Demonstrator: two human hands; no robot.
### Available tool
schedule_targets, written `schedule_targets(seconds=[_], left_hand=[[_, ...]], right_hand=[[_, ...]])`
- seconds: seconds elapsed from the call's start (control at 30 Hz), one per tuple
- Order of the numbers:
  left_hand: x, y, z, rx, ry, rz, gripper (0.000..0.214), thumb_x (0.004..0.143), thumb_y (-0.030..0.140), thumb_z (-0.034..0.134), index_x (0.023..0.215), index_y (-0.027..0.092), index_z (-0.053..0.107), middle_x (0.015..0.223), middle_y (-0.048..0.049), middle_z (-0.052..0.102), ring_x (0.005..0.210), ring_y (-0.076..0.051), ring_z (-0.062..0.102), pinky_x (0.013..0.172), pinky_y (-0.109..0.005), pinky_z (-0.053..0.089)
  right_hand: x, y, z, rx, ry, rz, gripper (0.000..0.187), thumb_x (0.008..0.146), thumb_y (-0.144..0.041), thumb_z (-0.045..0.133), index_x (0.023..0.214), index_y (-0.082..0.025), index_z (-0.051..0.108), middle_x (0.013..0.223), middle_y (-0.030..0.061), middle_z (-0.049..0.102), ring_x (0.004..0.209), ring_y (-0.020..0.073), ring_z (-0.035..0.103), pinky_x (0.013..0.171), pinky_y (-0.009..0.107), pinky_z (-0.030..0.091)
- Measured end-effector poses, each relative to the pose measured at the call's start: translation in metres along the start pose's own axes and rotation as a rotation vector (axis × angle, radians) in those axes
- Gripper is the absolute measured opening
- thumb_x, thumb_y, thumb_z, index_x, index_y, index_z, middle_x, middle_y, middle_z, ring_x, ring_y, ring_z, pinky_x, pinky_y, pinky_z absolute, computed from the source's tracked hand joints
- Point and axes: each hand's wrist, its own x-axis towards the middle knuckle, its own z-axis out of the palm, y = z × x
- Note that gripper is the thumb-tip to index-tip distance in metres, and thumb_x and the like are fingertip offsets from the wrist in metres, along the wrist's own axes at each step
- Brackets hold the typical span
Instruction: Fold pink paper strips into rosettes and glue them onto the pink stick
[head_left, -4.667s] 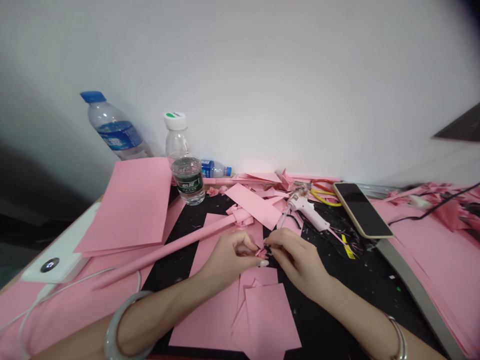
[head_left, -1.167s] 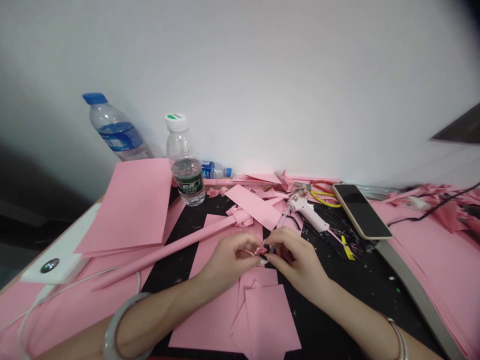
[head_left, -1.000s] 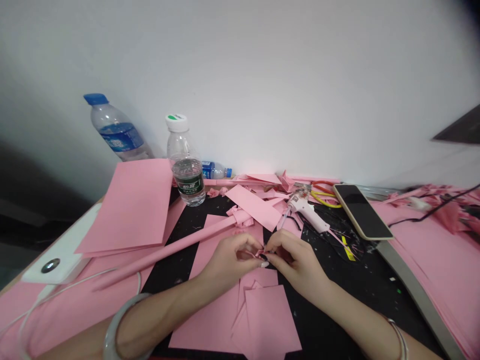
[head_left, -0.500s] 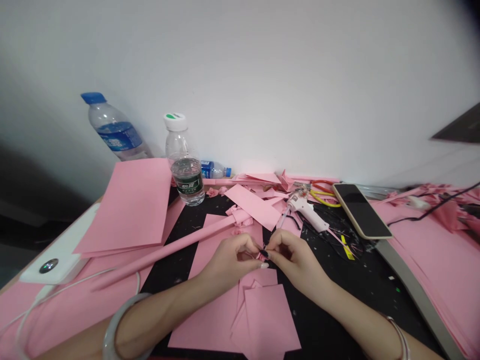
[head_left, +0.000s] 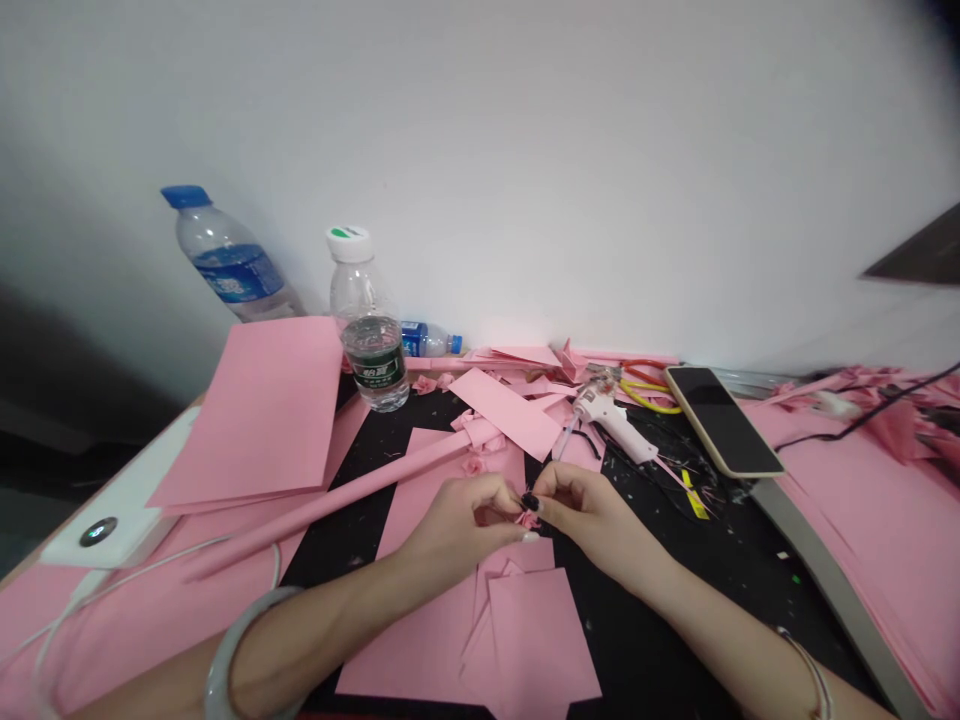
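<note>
My left hand (head_left: pixel 466 520) and my right hand (head_left: pixel 592 512) meet over the middle of the black tabletop. Between their pinched fingertips is a small curled piece of pink paper (head_left: pixel 528 520), mostly covered by the fingers. Both hands are closed on it. Below them lie pink paper sheets (head_left: pixel 544 630), some folded or overlapping. Just beyond my left hand sits a small pink paper rose (head_left: pixel 474 465), beside a long rolled pink paper tube (head_left: pixel 360 487). A white glue gun (head_left: pixel 619 425) rests beyond my right hand.
A phone (head_left: pixel 724 420) lies at the right, near yellow-handled scissors (head_left: pixel 649 397). A water bottle (head_left: pixel 371 350) stands at the back, with a blue-capped bottle (head_left: pixel 232 260) to its left. A white power bank (head_left: pixel 124 525) with a cable and a pink paper stack (head_left: pixel 259 415) occupy the left.
My left hand has dropped very slightly, and the small paper rose beyond it shows more fully. The fingertips have shifted a little around the curled paper piece, which both hands still hold.
</note>
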Motion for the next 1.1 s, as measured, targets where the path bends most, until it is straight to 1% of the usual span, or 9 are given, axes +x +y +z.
schedule_targets(seconds=[0.07, 0.13, 0.23, 0.3, 0.4, 0.57, 0.73, 0.9, 1.1], left_hand=[[0.0018, -0.0016, -0.0001, -0.086, 0.025, -0.024, 0.015, 0.066, 0.012, 0.072, 0.065, 0.015, 0.057, 0.075, -0.0022, 0.067, 0.075, -0.017, 0.063, 0.072, -0.031, 0.05], [0.0041, -0.0028, -0.0004, -0.152, 0.055, -0.038, 0.016, 0.065, 0.013, 0.072, 0.066, 0.014, 0.056, 0.075, -0.0019, 0.067, 0.074, -0.017, 0.064, 0.072, -0.031, 0.05], [0.0065, -0.004, -0.0011, -0.167, 0.097, -0.052, 0.017, 0.066, 0.014, 0.072, 0.066, 0.014, 0.055, 0.07, -0.0005, 0.066, 0.068, -0.015, 0.063, 0.067, -0.03, 0.049], [0.0067, -0.0046, -0.0015, -0.152, 0.111, -0.053, 0.017, 0.067, 0.013, 0.071, 0.065, 0.015, 0.054, 0.068, 0.0003, 0.065, 0.066, -0.014, 0.062, 0.066, -0.029, 0.049], [0.0053, -0.0045, -0.0023, -0.074, 0.105, -0.002, 0.012, 0.068, 0.012, 0.069, 0.066, 0.015, 0.057, 0.072, -0.0008, 0.065, 0.073, -0.016, 0.063, 0.07, -0.03, 0.049], [0.0023, -0.0011, -0.0021, 0.057, 0.06, 0.07, 0.011, 0.068, 0.009, 0.066, 0.064, 0.016, 0.06, 0.076, -0.0024, 0.067, 0.076, -0.018, 0.062, 0.073, -0.03, 0.048], [0.0001, 0.0008, -0.0011, 0.137, 0.039, 0.085, 0.012, 0.07, 0.008, 0.063, 0.063, 0.017, 0.06, 0.08, -0.0033, 0.07, 0.079, -0.019, 0.064, 0.075, -0.031, 0.049], [0.0, -0.0003, -0.0014, 0.168, 0.037, 0.07, 0.009, 0.07, 0.009, 0.064, 0.064, 0.016, 0.062, 0.078, -0.0043, 0.07, 0.076, -0.02, 0.064, 0.073, -0.031, 0.049], [0.0012, 0.0, -0.0015, 0.152, 0.041, 0.045, 0.008, 0.069, 0.008, 0.065, 0.065, 0.015, 0.063, 0.077, -0.004, 0.07, 0.076, -0.02, 0.064, 0.072, -0.031, 0.048]], right_hand=[[-0.0022, -0.0002, -0.0011, -0.19, 0.087, -0.117, 0.01, 0.083, -0.018, 0.054, 0.074, -0.017, 0.059, 0.064, -0.0006, 0.059, 0.055, 0.0118, 0.056, 0.051, 0.022, 0.047], [-0.0051, -0.0001, -0.0029, -0.396, 0.15, -0.298, 0.012, 0.085, -0.014, 0.052, 0.084, -0.017, 0.063, 0.073, 0.0025, 0.064, 0.063, 0.0136, 0.061, 0.057, 0.024, 0.05], [-0.0085, 0.0011, -0.0057, -0.595, 0.146, -0.572, 0.021, 0.089, -0.011, 0.048, 0.098, -0.018, 0.066, 0.092, 0.0074, 0.071, 0.084, 0.0172, 0.067, 0.074, 0.028, 0.055], [-0.0094, 0.0022, -0.0069, -0.7, 0.128, -0.652, 0.025, 0.09, -0.011, 0.046, 0.103, -0.019, 0.066, 0.099, 0.0082, 0.072, 0.088, 0.0184, 0.069, 0.076, 0.03, 0.057], [-0.009, 0.0027, -0.0078, -0.78, 0.109, -0.655, 0.027, 0.091, -0.01, 0.045, 0.104, -0.018, 0.067, 0.099, 0.0081, 0.073, 0.085, 0.0195, 0.07, 0.073, 0.032, 0.059], [-0.0079, 0.0024, -0.0081, -0.698, 0.059, -0.596, 0.022, 0.091, -0.014, 0.048, 0.098, -0.018, 0.069, 0.093, 0.0068, 0.074, 0.08, 0.0179, 0.071, 0.07, 0.029, 0.059], [-0.0088, 0.0054, -0.0082, -0.679, 0.037, -0.507, 0.021, 0.092, -0.019, 0.049, 0.088, -0.017, 0.07, 0.083, 0.0062, 0.074, 0.07, 0.0165, 0.07, 0.064, 0.026, 0.056], [-0.0089, 0.0059, -0.0074, -0.703, 0.006, -0.416, 0.024, 0.092, -0.019, 0.049, 0.079, -0.017, 0.068, 0.073, 0.005, 0.071, 0.065, 0.0152, 0.067, 0.06, 0.023, 0.051], [-0.0091, 0.006, -0.0064, -0.695, 0.012, -0.412, 0.025, 0.094, -0.021, 0.047, 0.079, -0.018, 0.066, 0.072, 0.0041, 0.069, 0.063, 0.0138, 0.065, 0.06, 0.021, 0.049]])
